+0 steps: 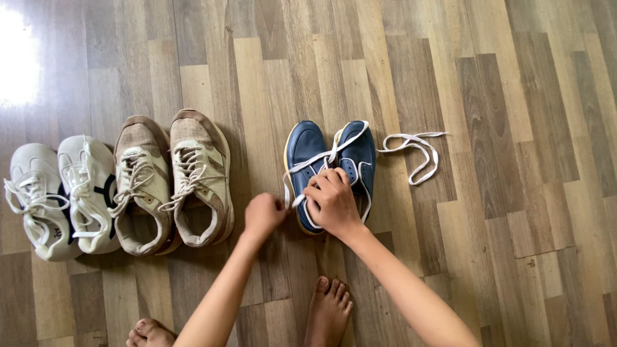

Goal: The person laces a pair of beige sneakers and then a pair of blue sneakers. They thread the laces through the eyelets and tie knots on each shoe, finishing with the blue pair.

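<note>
Lacing the blue shoes on the floor, with plenty of slack lying loose.

I am crouching over the wooden floor [501, 193], where the beige shoes [172, 183] and white shoes [59, 199] are sitting in a row well apart to my left, and the blue shoes [329, 168] are lying just ahead of my bare feet [328, 308]. My right hand [333, 202] is resting on the blue shoes with its fingers curled closed around the white lace [411, 153]; my left hand [263, 215] is pinching the lace's other end just beside the left shoe, fingers together. I am judging that a hard tug could be dragging the light shoes toward me or pulling the lace unevenly, since a long loop is trailing loose to the right and might snag or slip out of an eyelet.
</note>
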